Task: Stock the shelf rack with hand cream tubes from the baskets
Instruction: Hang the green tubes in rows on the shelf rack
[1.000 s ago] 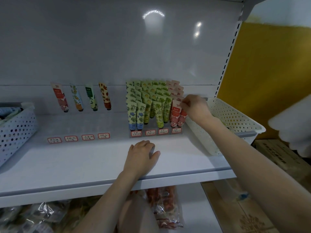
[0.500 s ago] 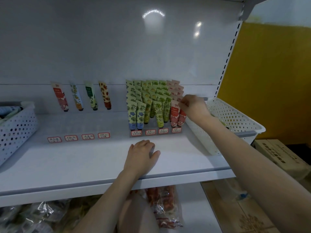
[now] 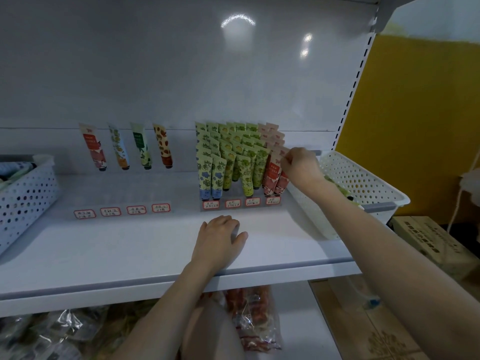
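Note:
A clear rack on the white shelf holds rows of upright hand cream tubes: blue-green, yellow-green and red-pink. My right hand is at the right end of the rack and pinches the top of a red-pink tube in the front rows. My left hand rests palm down on the shelf in front of the rack, fingers relaxed. A white perforated basket stands just right of the rack under my right forearm.
Four single sample tubes lean on the back panel at the left, with price labels in front of them. A blue-white perforated basket sits at the far left. Bagged goods lie on the lower shelf; cardboard boxes stand at right.
My right hand has stayed at the red-pink tubes with only slight finger movement. A white blurred shape at the right edge a second ago is gone. My left hand has not moved.

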